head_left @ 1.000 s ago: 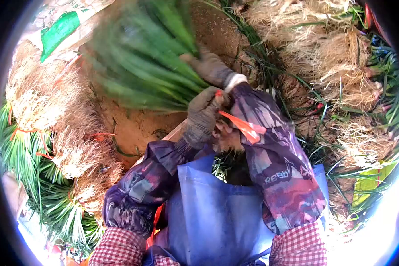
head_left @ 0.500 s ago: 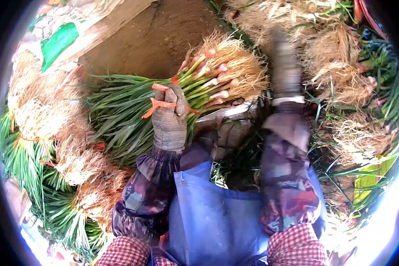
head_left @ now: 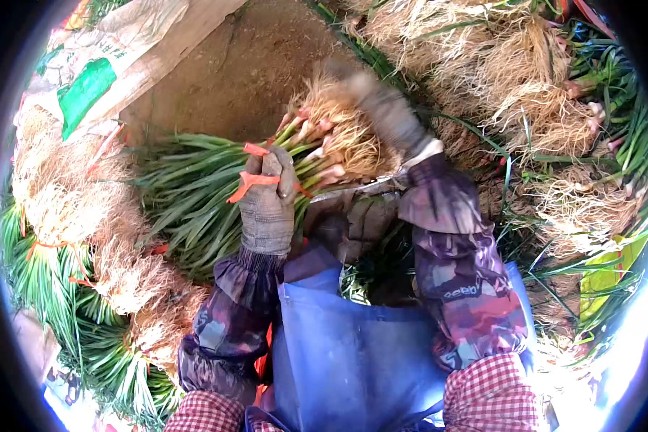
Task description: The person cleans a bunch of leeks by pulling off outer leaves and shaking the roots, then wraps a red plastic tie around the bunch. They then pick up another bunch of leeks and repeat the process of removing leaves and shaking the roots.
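My left hand (head_left: 266,209), in a grey work glove, is closed around a bunch of green garlic (head_left: 194,176). Orange ties (head_left: 248,186) show at its fingers. The leaves spread to the left, while pinkish stem ends and a tuft of pale roots (head_left: 349,133) point up and right. My gloved right hand (head_left: 391,115) is at the right side of those roots, overlapping them in this view. Its fingers are smeared by motion. Both sleeves are dark and patterned with checked cloth above.
Tied bunches (head_left: 108,252) with dry roots and green leaves are piled at left. More root masses (head_left: 497,93) fill the right side. Bare soil (head_left: 216,86) lies ahead, beside a pale sheet (head_left: 151,43) with a green patch. A blue apron (head_left: 360,353) covers my lap.
My right hand has swung left from beside the bunch to its roots. My left hand keeps its hold on the bunch, and the view has shifted slightly.
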`<control>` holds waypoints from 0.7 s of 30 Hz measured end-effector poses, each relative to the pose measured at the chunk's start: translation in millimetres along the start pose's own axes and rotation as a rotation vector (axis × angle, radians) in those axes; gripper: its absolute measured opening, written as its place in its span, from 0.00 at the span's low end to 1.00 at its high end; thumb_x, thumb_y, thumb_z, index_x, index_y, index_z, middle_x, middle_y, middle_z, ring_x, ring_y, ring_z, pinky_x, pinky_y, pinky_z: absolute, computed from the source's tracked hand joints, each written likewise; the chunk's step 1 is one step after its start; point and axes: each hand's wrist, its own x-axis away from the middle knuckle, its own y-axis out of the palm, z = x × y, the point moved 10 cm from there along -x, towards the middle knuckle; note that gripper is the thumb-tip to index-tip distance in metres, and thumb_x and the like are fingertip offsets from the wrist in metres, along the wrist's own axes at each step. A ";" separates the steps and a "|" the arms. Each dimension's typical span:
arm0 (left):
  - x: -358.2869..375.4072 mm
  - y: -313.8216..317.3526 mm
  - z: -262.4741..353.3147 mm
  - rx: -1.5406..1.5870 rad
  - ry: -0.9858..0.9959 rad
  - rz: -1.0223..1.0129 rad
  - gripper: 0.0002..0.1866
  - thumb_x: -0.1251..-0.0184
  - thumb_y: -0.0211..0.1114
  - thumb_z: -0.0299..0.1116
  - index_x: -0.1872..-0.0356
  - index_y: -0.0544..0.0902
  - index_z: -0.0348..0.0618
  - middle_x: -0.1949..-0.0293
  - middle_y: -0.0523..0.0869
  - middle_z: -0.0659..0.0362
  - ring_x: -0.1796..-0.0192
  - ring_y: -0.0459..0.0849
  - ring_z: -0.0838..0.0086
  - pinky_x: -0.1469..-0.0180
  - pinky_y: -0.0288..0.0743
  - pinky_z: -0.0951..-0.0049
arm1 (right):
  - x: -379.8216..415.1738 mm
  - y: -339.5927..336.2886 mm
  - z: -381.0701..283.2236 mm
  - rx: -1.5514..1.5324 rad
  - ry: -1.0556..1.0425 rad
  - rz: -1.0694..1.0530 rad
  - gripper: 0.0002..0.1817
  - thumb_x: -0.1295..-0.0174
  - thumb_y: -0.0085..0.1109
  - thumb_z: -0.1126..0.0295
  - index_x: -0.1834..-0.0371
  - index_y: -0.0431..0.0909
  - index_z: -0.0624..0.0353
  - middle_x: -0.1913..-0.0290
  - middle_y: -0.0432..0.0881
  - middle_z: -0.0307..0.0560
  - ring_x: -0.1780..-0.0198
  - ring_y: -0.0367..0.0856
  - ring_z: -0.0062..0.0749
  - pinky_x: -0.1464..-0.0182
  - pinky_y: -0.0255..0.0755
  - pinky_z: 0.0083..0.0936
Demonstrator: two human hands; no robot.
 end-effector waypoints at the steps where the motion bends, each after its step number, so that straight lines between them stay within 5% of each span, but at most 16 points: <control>1: 3.2 5.0 2.9 -0.006 0.000 0.037 0.15 0.25 0.47 0.46 0.65 0.70 0.44 0.80 0.64 0.65 0.79 0.63 0.80 0.77 0.57 0.79 | 4.5 6.7 -10.5 -0.249 0.011 0.107 0.25 0.31 0.49 0.54 0.40 0.71 0.62 0.43 0.76 0.48 0.43 0.76 0.33 0.40 0.69 0.28; 2: 1.2 12.7 6.3 -0.011 0.009 0.067 0.15 0.25 0.47 0.45 0.65 0.70 0.45 0.81 0.64 0.65 0.79 0.63 0.81 0.77 0.57 0.79 | 9.6 14.3 -24.6 -0.496 -0.004 0.217 0.23 0.31 0.49 0.56 0.41 0.72 0.62 0.42 0.76 0.47 0.41 0.74 0.33 0.38 0.67 0.28; 4: -4.5 18.6 7.6 0.054 0.007 0.050 0.14 0.26 0.49 0.44 0.67 0.70 0.45 0.82 0.63 0.66 0.80 0.62 0.81 0.78 0.56 0.80 | 8.0 41.4 -46.1 0.100 -0.266 0.171 0.22 0.32 0.51 0.57 0.42 0.75 0.60 0.42 0.77 0.45 0.41 0.75 0.36 0.39 0.68 0.29; 5: -7.7 16.8 4.5 0.127 -0.006 0.010 0.14 0.26 0.50 0.43 0.67 0.70 0.45 0.83 0.63 0.67 0.80 0.62 0.82 0.78 0.56 0.80 | 6.5 39.9 -38.2 0.235 -0.197 0.127 0.23 0.32 0.50 0.54 0.44 0.76 0.61 0.43 0.77 0.47 0.42 0.76 0.35 0.37 0.65 0.31; 7: -7.6 16.4 3.3 0.065 -0.042 0.001 0.14 0.27 0.52 0.43 0.68 0.70 0.45 0.83 0.63 0.68 0.79 0.62 0.83 0.78 0.55 0.82 | 20.9 -6.5 -24.9 -0.189 -0.156 0.211 0.24 0.32 0.50 0.52 0.45 0.76 0.61 0.43 0.78 0.47 0.42 0.75 0.33 0.37 0.65 0.31; 11: -10.1 25.5 14.7 0.055 0.014 0.047 0.12 0.28 0.54 0.42 0.68 0.70 0.46 0.82 0.64 0.68 0.79 0.63 0.84 0.78 0.55 0.82 | 72.5 -98.2 -8.5 -0.287 -0.033 0.803 0.26 0.32 0.49 0.49 0.45 0.76 0.60 0.44 0.78 0.45 0.43 0.75 0.29 0.39 0.66 0.31; 19: -21.4 47.4 25.9 0.021 0.035 -0.022 0.12 0.28 0.53 0.41 0.68 0.69 0.45 0.80 0.65 0.67 0.77 0.63 0.83 0.75 0.58 0.82 | 54.1 -79.7 63.7 -0.441 0.053 0.555 0.35 0.32 0.39 0.41 0.36 0.67 0.59 0.38 0.72 0.45 0.36 0.67 0.33 0.32 0.55 0.33; 21: -25.1 56.1 19.8 -0.010 0.075 -0.047 0.12 0.27 0.53 0.41 0.68 0.69 0.45 0.79 0.66 0.66 0.77 0.63 0.83 0.75 0.56 0.82 | 76.2 -78.6 30.3 -0.682 0.002 0.817 0.31 0.31 0.40 0.46 0.35 0.66 0.57 0.34 0.67 0.45 0.33 0.63 0.34 0.31 0.52 0.35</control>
